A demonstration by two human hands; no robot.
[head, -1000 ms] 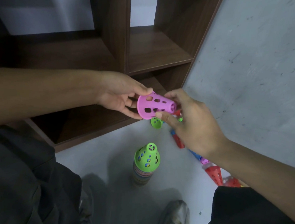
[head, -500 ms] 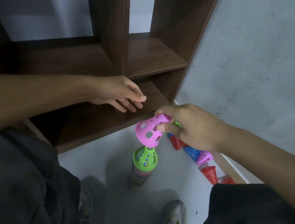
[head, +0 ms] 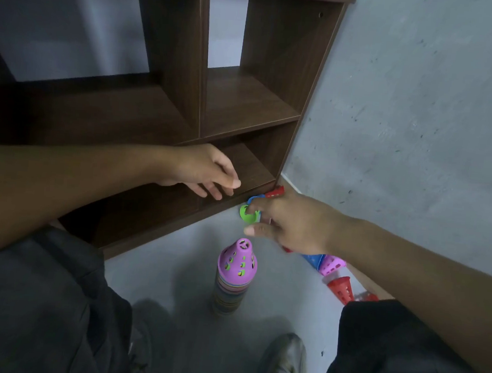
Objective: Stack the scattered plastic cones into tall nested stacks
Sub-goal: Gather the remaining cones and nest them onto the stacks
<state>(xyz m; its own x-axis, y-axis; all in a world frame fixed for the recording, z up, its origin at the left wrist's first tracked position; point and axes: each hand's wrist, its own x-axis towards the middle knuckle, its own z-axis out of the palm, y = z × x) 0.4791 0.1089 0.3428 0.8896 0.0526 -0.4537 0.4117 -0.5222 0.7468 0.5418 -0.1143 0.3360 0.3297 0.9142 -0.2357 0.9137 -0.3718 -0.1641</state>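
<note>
A perforated pink plastic cone (head: 237, 260) caps the tall striped stack of nested cones (head: 228, 295) standing upright on the grey floor (head: 173, 272). The right hand (head: 290, 222), fingers loosely spread and empty, hovers above scattered green (head: 247, 214), blue and red cones. The left hand (head: 203, 168) hangs relaxed and empty before the dark wooden shelf (head: 246, 98).
</note>
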